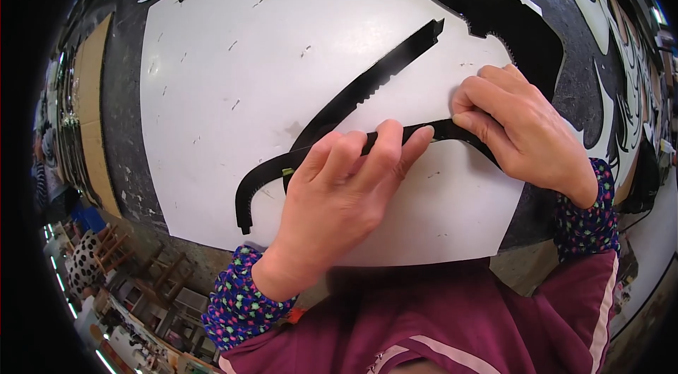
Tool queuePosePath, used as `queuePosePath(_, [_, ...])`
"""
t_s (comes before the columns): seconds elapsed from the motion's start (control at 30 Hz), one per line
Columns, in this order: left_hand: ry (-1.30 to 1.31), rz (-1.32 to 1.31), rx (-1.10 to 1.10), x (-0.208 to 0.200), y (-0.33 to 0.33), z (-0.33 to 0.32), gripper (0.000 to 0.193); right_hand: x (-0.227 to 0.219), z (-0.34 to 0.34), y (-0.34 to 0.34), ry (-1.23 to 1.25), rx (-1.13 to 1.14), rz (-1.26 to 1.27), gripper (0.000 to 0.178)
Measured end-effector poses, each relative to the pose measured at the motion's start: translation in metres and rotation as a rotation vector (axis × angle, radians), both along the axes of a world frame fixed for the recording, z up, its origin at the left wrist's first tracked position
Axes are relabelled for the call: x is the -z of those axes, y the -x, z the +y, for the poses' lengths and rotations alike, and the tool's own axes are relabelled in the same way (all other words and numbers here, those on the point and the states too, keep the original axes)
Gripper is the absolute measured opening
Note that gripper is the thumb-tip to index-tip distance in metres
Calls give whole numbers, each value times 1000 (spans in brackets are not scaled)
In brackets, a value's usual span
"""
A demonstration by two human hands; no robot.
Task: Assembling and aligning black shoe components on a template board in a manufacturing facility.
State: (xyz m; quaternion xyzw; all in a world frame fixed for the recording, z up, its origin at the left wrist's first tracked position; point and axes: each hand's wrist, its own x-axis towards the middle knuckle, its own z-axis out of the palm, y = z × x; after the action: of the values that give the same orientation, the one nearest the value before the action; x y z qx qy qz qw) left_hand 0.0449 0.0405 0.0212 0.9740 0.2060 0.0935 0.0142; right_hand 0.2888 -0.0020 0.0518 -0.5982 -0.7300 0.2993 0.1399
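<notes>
A long, narrow black strip (267, 170) with a curved left end lies across the white sheet (212, 91), under both hands. My left hand (335, 194) is closed on the middle of this strip, thumb and fingers along its edges. Farther right, my right hand (526, 130) pinches the same strip, where it bends down toward the sheet's right side. A second black strip (381, 67), notched along one edge, slants up from beneath the held one. Beyond my right hand is a wide black curved piece (526, 24) with a jagged inner edge and a small yellow-green mark.
The white sheet has several small cuts and rests on a dark worktable (138, 127). A brown cardboard piece (95, 116) stands along the left. White cut-out shapes (586, 3) lie at the right edge. Wooden stools (159, 278) stand on the floor at lower left.
</notes>
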Motion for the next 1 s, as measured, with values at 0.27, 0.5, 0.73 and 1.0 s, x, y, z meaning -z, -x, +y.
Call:
queuePosePath(0.27, [-97, -26, -21, 5, -2, -4, 60, 5, 0, 3, -96, 2, 48, 8])
queuePosePath(0.5, [-69, -50, -41, 5, -6, -10, 52, 0, -1, 2, -81, 16, 9, 7])
queuePosePath(0.73, [133, -110, -11, -11, -5, 2, 53, 26, -25, -3, -448, 68, -13, 18])
queuePosePath(1.0, [194, -111, -115, -41, -19, 15, 40, 42, -30, -1, -541, 64, 40, 16])
